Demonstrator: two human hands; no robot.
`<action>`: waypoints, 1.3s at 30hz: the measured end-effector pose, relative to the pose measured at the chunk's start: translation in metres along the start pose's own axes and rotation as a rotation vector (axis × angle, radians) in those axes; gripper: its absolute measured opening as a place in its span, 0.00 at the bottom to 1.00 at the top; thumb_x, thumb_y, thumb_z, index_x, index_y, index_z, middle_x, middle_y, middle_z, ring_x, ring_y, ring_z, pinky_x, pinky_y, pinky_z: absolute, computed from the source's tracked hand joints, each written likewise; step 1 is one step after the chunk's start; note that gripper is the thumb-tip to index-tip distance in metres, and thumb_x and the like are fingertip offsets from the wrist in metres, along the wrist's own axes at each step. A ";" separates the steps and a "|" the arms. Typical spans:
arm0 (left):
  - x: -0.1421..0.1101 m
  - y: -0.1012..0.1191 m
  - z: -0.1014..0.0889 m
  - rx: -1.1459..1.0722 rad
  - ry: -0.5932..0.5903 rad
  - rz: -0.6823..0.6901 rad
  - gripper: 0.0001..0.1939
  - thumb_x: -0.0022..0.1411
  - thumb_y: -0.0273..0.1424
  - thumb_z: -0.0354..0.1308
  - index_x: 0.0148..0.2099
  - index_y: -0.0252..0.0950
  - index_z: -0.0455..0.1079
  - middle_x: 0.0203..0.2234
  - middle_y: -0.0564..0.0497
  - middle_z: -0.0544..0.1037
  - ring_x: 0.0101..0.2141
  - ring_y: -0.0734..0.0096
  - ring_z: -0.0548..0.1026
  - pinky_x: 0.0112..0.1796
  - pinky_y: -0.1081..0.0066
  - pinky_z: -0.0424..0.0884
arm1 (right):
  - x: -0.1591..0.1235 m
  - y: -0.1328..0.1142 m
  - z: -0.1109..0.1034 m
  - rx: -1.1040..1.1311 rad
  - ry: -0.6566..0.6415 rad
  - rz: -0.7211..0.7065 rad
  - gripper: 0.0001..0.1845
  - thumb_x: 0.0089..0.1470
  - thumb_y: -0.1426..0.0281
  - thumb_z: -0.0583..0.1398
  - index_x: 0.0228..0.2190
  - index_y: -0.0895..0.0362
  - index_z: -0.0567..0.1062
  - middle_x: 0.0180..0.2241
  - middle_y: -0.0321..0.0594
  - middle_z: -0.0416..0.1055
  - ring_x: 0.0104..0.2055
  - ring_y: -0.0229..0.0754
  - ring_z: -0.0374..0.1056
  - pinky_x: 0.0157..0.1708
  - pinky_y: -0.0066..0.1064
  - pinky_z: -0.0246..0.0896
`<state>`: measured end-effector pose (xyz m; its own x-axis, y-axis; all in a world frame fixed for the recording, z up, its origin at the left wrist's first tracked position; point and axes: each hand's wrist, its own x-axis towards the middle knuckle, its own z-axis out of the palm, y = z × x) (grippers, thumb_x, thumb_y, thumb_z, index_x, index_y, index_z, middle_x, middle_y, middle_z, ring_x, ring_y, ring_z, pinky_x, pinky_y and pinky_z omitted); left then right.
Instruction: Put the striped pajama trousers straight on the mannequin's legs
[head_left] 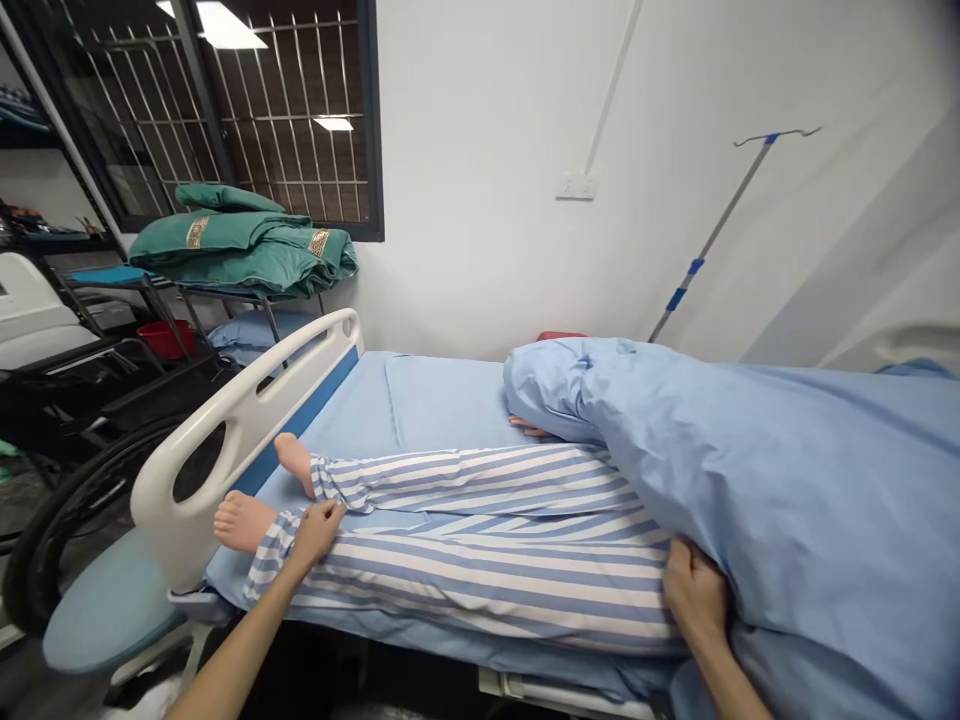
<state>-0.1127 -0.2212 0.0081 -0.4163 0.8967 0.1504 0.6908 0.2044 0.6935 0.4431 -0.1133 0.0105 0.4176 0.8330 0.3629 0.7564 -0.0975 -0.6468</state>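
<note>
A manikin in blue-and-white striped pyjama trousers (487,540) lies on a hospital bed (420,400), its bare feet (244,520) against the white footboard (240,420). My left hand (316,530) is closed on the trouser cuff of the near leg, just above the ankle. My right hand (694,590) rests at the manikin's hip, fingers tucked under the edge of a light blue quilt (787,480) that covers the upper body. The manikin's hand (529,428) peeks out at the quilt's far edge.
Folded green blankets (247,245) lie on a rack by the barred window (225,100). A wheelchair (67,520) and a blue stool (105,610) stand at the bed's foot. An IV pole (712,235) leans against the white wall behind the bed.
</note>
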 end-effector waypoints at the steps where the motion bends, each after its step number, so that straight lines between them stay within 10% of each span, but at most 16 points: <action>1: -0.001 -0.005 -0.002 0.048 -0.005 0.004 0.17 0.57 0.39 0.43 0.19 0.37 0.49 0.15 0.57 0.54 0.22 0.76 0.57 0.27 0.75 0.51 | 0.000 -0.003 -0.001 -0.026 -0.010 0.001 0.27 0.48 0.57 0.44 0.26 0.61 0.75 0.31 0.61 0.73 0.34 0.57 0.68 0.31 0.40 0.59; 15: -0.004 -0.037 -0.012 0.360 -0.114 0.145 0.15 0.59 0.35 0.44 0.25 0.38 0.67 0.22 0.51 0.74 0.29 0.69 0.71 0.32 0.73 0.56 | -0.004 -0.044 -0.008 -0.225 -0.209 -0.003 0.16 0.41 0.57 0.50 0.13 0.52 0.66 0.17 0.48 0.68 0.18 0.48 0.59 0.22 0.37 0.51; 20: -0.004 -0.034 -0.013 0.368 -0.118 0.135 0.16 0.60 0.35 0.43 0.27 0.38 0.69 0.24 0.50 0.76 0.31 0.67 0.73 0.32 0.73 0.57 | -0.062 -0.137 0.042 -0.027 -0.269 -0.260 0.22 0.48 0.52 0.48 0.15 0.53 0.64 0.16 0.41 0.65 0.20 0.43 0.59 0.23 0.32 0.50; 28: -0.005 -0.042 -0.012 0.179 -0.069 0.156 0.18 0.63 0.36 0.41 0.34 0.39 0.71 0.29 0.47 0.78 0.34 0.65 0.74 0.36 0.70 0.61 | -0.240 -0.348 0.172 0.650 -0.609 -0.367 0.24 0.56 0.52 0.47 0.17 0.55 0.57 0.16 0.30 0.52 0.21 0.34 0.49 0.22 0.26 0.46; 39: 0.006 -0.054 -0.010 -0.461 0.076 -0.004 0.23 0.61 0.44 0.39 0.34 0.36 0.70 0.34 0.43 0.78 0.38 0.62 0.74 0.42 0.67 0.67 | -0.303 -0.389 0.211 0.832 -0.677 -0.209 0.20 0.57 0.58 0.48 0.18 0.54 0.56 0.18 0.31 0.54 0.22 0.36 0.51 0.23 0.28 0.47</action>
<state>-0.1587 -0.2311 -0.0213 -0.4728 0.8613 0.1862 0.3610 -0.0034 0.9326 -0.0836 -0.2134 0.0103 -0.2355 0.9420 0.2390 0.0970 0.2675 -0.9587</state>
